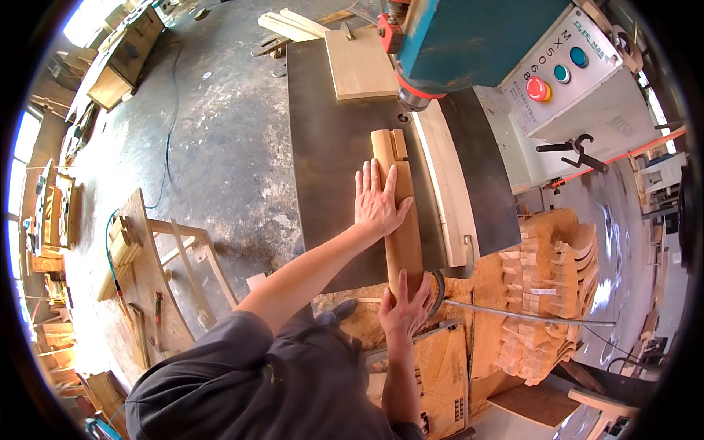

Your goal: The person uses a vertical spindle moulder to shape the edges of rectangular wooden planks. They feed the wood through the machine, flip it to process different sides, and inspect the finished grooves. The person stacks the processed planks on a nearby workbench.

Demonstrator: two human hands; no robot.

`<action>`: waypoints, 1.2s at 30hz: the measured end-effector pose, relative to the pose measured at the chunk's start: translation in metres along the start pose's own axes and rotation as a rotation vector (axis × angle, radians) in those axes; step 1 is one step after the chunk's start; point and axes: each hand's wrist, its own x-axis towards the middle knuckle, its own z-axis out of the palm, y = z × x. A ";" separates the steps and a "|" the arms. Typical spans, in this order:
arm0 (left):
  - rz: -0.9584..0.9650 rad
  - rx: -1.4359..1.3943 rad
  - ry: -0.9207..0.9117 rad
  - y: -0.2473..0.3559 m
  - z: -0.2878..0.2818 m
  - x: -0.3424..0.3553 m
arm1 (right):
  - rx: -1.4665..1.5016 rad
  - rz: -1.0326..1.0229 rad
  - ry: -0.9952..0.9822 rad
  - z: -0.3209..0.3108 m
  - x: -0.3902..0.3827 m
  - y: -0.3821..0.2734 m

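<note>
A long wooden workpiece [401,216] with a rounded edge lies lengthwise on the dark machine table [334,169]. A slot is cut into its far end. My left hand [379,202] is laid over its middle, fingers stretched and slightly spread, thumb across the wood. Around the near end, at the table's front edge, my right hand [407,304] grips the workpiece; its palm side is hidden. Beyond the slotted end hangs the spindle chuck [414,97] of a teal woodworking machine [469,44]. To the right of the workpiece runs a pale wooden fence [446,183], with a small gap between them.
A flat board [359,62] rests on the table's far side. The white control box [561,73] carries a red stop button and two teal buttons. Several curved wooden parts [546,293] are stacked at right amid sawdust. A plywood-topped stand [143,293] with tools is at left.
</note>
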 end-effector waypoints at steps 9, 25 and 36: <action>-0.055 -0.005 -0.032 0.035 0.025 0.024 | -0.065 -0.028 0.091 0.005 0.020 0.050; -0.013 -0.025 0.038 0.021 0.029 0.041 | -0.004 -0.063 0.132 0.011 0.047 0.046; -0.047 -0.026 0.042 0.012 0.021 0.040 | 0.018 -0.084 0.145 0.015 0.049 0.043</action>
